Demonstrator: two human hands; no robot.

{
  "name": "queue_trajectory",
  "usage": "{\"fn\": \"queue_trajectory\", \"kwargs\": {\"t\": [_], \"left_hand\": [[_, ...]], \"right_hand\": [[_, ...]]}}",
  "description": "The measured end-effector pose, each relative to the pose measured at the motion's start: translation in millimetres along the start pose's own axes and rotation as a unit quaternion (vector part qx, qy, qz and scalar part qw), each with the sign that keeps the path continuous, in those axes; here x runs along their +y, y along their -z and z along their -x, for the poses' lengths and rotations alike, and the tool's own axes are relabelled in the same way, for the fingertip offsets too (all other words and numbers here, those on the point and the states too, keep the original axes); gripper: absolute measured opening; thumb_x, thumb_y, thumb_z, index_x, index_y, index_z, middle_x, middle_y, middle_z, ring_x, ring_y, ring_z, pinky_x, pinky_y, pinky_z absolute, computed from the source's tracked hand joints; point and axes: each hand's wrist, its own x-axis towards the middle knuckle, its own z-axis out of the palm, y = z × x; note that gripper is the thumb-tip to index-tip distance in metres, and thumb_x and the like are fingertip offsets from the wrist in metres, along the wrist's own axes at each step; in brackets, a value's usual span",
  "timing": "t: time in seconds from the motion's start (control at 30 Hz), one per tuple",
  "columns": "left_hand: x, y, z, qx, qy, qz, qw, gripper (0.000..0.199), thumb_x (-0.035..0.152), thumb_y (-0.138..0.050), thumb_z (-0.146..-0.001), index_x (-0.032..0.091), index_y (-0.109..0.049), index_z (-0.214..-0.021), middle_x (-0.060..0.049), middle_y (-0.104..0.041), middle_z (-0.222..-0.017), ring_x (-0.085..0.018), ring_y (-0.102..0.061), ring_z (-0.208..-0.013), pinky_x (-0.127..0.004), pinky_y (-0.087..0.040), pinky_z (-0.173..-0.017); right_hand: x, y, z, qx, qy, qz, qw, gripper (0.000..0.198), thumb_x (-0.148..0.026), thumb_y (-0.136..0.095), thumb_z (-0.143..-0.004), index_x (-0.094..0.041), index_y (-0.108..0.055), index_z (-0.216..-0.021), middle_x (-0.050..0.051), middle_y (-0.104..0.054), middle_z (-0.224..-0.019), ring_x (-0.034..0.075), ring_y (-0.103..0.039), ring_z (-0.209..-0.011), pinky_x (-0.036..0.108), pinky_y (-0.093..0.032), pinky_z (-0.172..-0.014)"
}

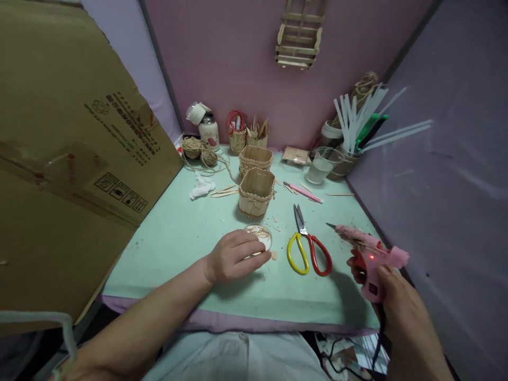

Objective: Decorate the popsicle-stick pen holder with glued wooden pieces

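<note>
The glue gun (375, 259) is above the table's (166, 254) right side, gripped by the right hand (397, 296), which partly hides its handle; the cord (381, 320) drops below. The left hand (238, 256) covers part of the dish (271, 241) of chips (257, 231); whether its fingers pinch one, I cannot tell. Scissors (303, 231) lie between the hands. Beyond the dish, a basket (256, 196) partly hides another. The box (79, 159) and rack (299, 48) are cut off.

One glue gun (371, 248), one round dish (266, 242), one scissors (303, 231), two large baskets (254, 202).
</note>
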Motion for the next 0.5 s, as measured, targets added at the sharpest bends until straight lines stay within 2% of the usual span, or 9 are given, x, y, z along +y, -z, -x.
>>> {"fn": "queue_trajectory", "kwargs": {"t": [0.13, 0.23, 0.33, 0.4, 0.5], "left_hand": [[2, 0, -2, -0.008, -0.013, -0.003, 1.0, 0.01, 0.012, -0.067, -0.079, 0.014, -0.065, -0.089, -0.005, -0.069, -0.077, -0.015, -0.062, -0.072, -0.026, -0.049, -0.062], [2, 1, -2, -0.012, -0.017, 0.002, 1.0, 0.009, 0.012, -0.066, -0.079, 0.013, -0.065, -0.088, -0.005, -0.069, -0.076, -0.015, -0.063, -0.072, -0.027, -0.049, -0.062], [3, 1, -4, -0.017, -0.016, 0.011, 1.0, 0.007, 0.011, -0.064, -0.081, 0.013, -0.065, -0.088, -0.005, -0.07, -0.076, -0.016, -0.064, -0.071, -0.027, -0.049, -0.061], [3, 0, -5, -0.019, -0.02, 0.018, 0.999, 0.007, 0.011, -0.064, -0.081, 0.013, -0.065, -0.088, -0.005, -0.07, -0.076, -0.016, -0.064, -0.071, -0.027, -0.05, -0.06], [4, -1, -7, -0.024, -0.026, 0.026, 0.999, 0.008, 0.011, -0.064, -0.081, 0.012, -0.065, -0.089, -0.006, -0.071, -0.076, -0.017, -0.064, -0.07, -0.028, -0.051, -0.06]], "right_hand": [[-7, -1, 23, -0.043, -0.042, -0.029, 0.998, 0.042, -0.059, -0.052, -0.079, -0.021, -0.07, -0.081, 0.007, -0.073, -0.083, 0.027, -0.065, -0.074, 0.034, -0.05, -0.059], [-16, -4, 38, -0.076, -0.058, -0.007, 0.995, 0.041, -0.061, -0.051, -0.079, -0.025, -0.07, -0.081, 0.007, -0.073, -0.085, 0.029, -0.065, -0.078, 0.035, -0.05, -0.058], [-30, -8, 49, -0.114, -0.04, 0.028, 0.992, 0.041, -0.062, -0.049, -0.08, -0.027, -0.069, -0.077, 0.006, -0.071, -0.079, 0.027, -0.063, -0.073, 0.035, -0.05, -0.059], [-40, -11, 55, -0.118, -0.038, 0.042, 0.991, 0.041, -0.064, -0.05, -0.079, -0.027, -0.069, -0.075, 0.005, -0.07, -0.078, 0.024, -0.061, -0.07, 0.034, -0.051, -0.063], [-49, -14, 60, -0.113, -0.038, 0.059, 0.991, 0.045, -0.066, -0.05, -0.078, -0.026, -0.07, -0.076, 0.005, -0.071, -0.084, 0.024, -0.062, -0.078, 0.033, -0.052, -0.071]]}}
